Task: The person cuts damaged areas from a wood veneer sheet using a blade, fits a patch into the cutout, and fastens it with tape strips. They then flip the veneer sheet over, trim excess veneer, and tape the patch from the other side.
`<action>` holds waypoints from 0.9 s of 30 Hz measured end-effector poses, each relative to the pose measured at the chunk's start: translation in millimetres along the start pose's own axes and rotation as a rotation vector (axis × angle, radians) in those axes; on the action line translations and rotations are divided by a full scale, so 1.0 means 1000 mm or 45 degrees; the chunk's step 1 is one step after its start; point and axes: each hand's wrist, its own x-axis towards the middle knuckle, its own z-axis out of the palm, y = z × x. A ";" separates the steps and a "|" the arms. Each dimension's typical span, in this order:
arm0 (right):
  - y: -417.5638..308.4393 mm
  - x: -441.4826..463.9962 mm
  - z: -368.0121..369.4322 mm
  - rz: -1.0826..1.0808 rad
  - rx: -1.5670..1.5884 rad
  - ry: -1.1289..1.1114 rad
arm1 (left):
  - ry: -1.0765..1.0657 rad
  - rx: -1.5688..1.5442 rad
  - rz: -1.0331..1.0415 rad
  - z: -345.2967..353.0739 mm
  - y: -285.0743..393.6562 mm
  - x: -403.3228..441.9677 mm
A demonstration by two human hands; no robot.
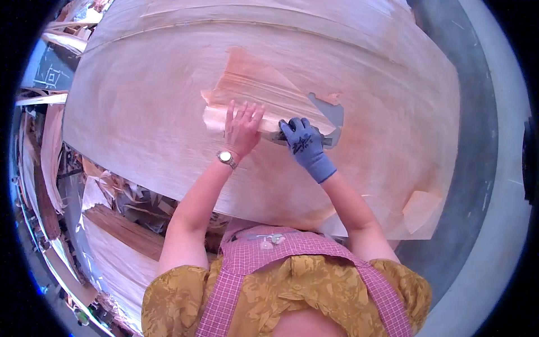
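At the bottom of the frame, a pink checked apron (pixel 281 247) is worn. At centre, a thin peach-coloured piece (pixel 250 73) is pressed by the bare left hand (pixel 245 128), fingers slightly spread, and a dark tool (pixel 328 141) is gripped by the curled fingers of the gloved right hand (pixel 306 145). The piece is laid on a large pale sheet (pixel 140 112), bordered at upper left by strips (pixel 66 40).

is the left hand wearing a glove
No, the left hand is bare; the blue glove is on the right hand.
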 end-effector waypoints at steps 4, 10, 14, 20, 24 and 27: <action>-0.066 -0.029 0.012 0.013 0.205 -0.145 | -0.192 0.134 -0.032 -0.032 -0.016 -0.075; -0.001 0.006 0.043 -0.071 0.057 -0.018 | -0.037 0.165 -0.006 0.023 -0.031 -0.030; 0.005 0.020 0.025 -0.048 0.025 -0.021 | 0.082 0.164 0.023 0.035 -0.037 -0.026; 0.004 0.031 -0.017 0.016 0.099 0.247 | -0.035 -0.113 -0.048 -0.005 -0.016 0.014; 0.005 0.010 -0.037 0.209 0.360 0.616 | -0.233 -0.231 -0.232 -0.046 0.004 0.085; -0.004 -0.011 -0.033 0.537 0.721 0.630 | -0.287 -0.823 -0.291 -0.061 0.007 0.133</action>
